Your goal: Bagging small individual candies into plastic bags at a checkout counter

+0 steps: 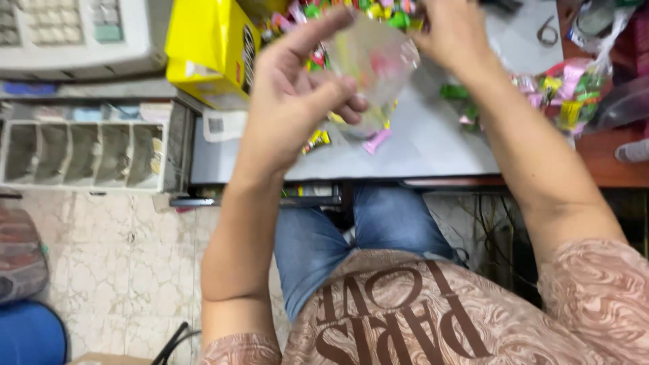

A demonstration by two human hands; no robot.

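Observation:
Both hands hold up a small clear plastic bag [375,64] with a few bright wrapped candies inside, above a grey tabletop [433,145]. My left hand [294,88] pinches the bag's left edge between thumb and fingers. At the upper right edge of the bag, my right hand [456,30] grips it. Loose wrapped candies [375,140] in pink, yellow and green lie scattered on the table under and behind the bag.
A yellow box [209,47] stands at the table's left. An open cash drawer [84,154] with a register [74,30] above sits further left. A clear bag of candies [571,88] lies at the right. A blue stool [30,334] stands on the tiled floor.

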